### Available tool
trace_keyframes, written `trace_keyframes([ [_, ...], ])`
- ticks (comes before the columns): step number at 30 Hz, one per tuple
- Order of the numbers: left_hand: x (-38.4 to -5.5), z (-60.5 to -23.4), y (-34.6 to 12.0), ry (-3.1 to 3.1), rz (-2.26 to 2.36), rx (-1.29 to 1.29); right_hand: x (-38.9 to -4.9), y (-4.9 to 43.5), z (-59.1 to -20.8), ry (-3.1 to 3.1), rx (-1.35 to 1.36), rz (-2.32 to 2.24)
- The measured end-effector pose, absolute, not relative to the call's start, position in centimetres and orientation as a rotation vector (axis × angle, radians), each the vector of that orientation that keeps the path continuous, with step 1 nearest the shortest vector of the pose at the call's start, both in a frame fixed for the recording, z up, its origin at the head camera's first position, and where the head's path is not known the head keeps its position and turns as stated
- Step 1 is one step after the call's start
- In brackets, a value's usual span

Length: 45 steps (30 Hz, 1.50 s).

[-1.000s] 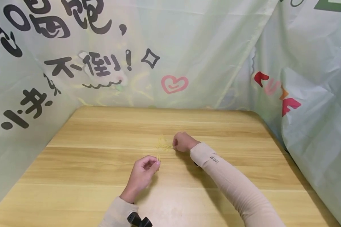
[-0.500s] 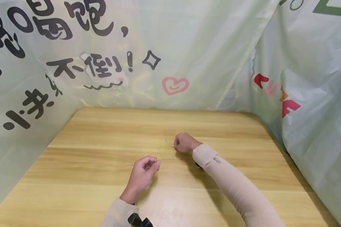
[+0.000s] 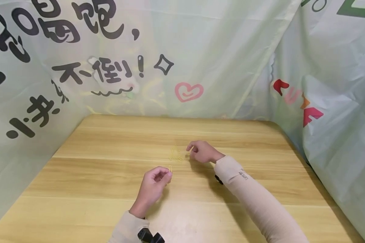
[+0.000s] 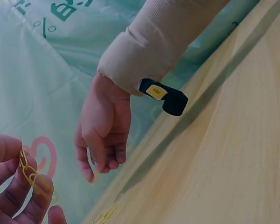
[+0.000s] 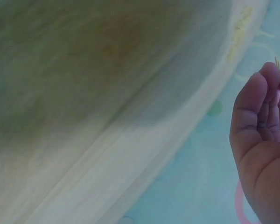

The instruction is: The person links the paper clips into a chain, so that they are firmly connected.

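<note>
My left hand point(image 3: 153, 185) pinches yellow paper clips between thumb and fingers above the table. Up close in the left wrist view, those clips form a short linked chain point(image 4: 28, 171) hanging across the fingers. Just right of a loose pile of yellow paper clips point(image 3: 175, 155), my right hand point(image 3: 204, 152) hovers low over the wood. A single yellow paper clip point(image 4: 95, 178) sticks out from its fingertips, and its thin tip also shows in the right wrist view. Part of the left hand is cut off in its own wrist view.
The wooden table point(image 3: 97, 175) reaches back to a pale green printed cloth point(image 3: 225, 60) hanging behind and along both sides. A black wrist camera point(image 3: 150, 235) is strapped at the left cuff.
My right hand has drawn slightly right, away from the pile, with a paper clip, and its fingers have spread a little. The left hand stays nearly still with its clips.
</note>
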<state>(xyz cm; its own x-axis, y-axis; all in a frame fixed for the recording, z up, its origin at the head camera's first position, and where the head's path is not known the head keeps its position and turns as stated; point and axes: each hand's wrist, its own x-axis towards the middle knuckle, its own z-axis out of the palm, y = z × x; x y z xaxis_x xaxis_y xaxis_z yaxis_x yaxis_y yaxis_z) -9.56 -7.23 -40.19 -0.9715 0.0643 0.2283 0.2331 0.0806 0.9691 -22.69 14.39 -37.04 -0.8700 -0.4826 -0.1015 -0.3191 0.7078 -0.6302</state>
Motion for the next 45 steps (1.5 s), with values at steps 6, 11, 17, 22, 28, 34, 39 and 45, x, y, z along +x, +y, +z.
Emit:
trace_keyframes([
  [6, -9.5, -40.2, -7.3, -2.216, -2.028, -0.295, -21.9, 14.4, -36.6, 2.628, -0.634, -1.057],
  [11, -9.5, -40.2, -7.3, -2.215, -2.023, -0.301, -21.6, 14.4, -36.6, 2.626, -0.701, -1.100],
  [17, -9.6, -40.3, -7.4, -2.224, -2.022, -0.293, -21.1, 14.2, -36.4, 2.564, -0.784, -1.182],
  [22, -9.6, -40.3, -7.3, -2.231, -2.020, -0.285, -20.5, 14.1, -35.9, 2.458, -0.718, -1.294],
  [28, -9.5, -40.2, -7.2, -2.221, -2.042, -0.292, -20.1, 14.1, -35.5, 2.382, -0.639, -1.394],
  [34, -9.6, -40.2, -7.1, -2.200, -2.092, -0.309, -19.9, 14.1, -35.3, 2.452, -0.657, -1.394],
  [39, -9.7, -40.3, -7.2, -2.201, -2.114, -0.307, -19.7, 13.9, -35.5, 2.463, -0.752, -1.451],
  [45, -9.6, -40.2, -7.2, -2.184, -2.120, -0.296, -19.3, 13.4, -35.4, 2.447, -0.820, -1.499],
])
